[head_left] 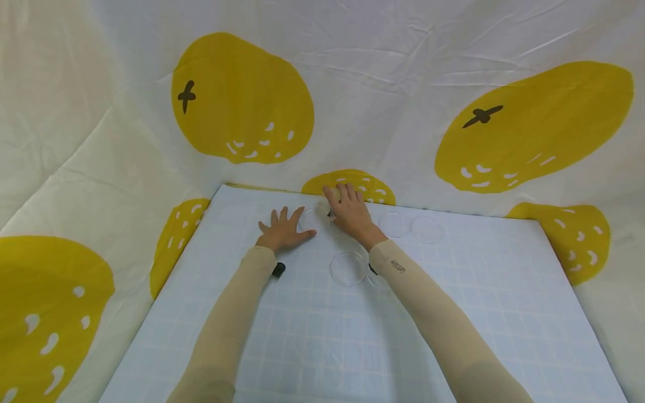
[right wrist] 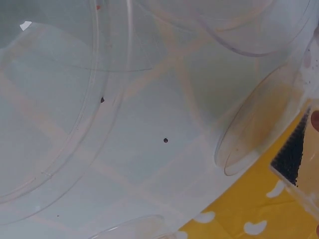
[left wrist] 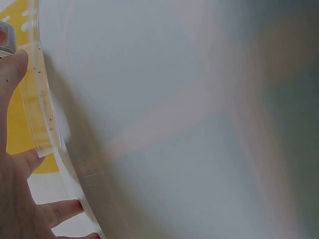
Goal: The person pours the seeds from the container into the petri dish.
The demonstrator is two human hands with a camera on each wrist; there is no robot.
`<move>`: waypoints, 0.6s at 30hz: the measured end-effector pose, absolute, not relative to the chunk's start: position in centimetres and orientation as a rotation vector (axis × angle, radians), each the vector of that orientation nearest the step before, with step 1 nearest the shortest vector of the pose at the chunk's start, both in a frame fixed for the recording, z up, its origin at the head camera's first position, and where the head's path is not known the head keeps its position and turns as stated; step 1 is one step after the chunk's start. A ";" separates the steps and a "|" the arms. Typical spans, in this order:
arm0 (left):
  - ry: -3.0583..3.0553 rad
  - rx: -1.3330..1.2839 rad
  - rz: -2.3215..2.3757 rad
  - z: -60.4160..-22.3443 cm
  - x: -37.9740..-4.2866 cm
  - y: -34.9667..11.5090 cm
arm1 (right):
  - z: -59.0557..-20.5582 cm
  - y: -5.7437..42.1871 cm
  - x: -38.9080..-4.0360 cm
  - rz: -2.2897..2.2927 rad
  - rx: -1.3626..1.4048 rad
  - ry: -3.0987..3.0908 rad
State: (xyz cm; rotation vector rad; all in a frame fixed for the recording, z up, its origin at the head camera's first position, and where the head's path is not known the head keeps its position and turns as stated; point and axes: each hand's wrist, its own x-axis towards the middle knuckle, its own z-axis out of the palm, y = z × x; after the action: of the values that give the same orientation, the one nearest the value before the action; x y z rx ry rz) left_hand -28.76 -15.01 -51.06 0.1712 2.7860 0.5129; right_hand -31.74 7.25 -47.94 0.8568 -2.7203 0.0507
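My left hand point(head_left: 283, 230) rests on the white-blue tabletop with fingers spread. Its thumb and a fingertip lie at the edge of a shallow clear round dish point(left wrist: 31, 114), which holds a few dark specks. My right hand point(head_left: 351, 212) grips a small clear container point(right wrist: 308, 179) just right of that dish. Tiny black grains point(right wrist: 291, 152) gather at one side of the container, which looks tilted. The left wrist view shows only a grey ribbed part point(left wrist: 8, 39) of what seems to be this container. Much of it is hidden by the right hand.
More clear round dishes lie around: one dish point(head_left: 347, 268) in front of the right hand, partly beside another under the forearm, and a pair point(head_left: 395, 225) to the right. Loose dark specks point(right wrist: 165, 140) dot the tabletop. A patterned cloth point(head_left: 373, 129) hangs behind the table's far edge.
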 end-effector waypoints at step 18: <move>2.780 0.157 0.514 -51.0 -28.7 -15.0 | -47.8 7.0 -31.4 -0.045 0.864 -2.662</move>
State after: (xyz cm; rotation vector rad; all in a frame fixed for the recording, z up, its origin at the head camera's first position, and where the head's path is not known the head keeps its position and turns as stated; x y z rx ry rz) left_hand -28.69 -15.01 -51.02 0.1568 2.7801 0.5144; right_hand -31.40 6.95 -47.85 0.8638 -2.6619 -0.0451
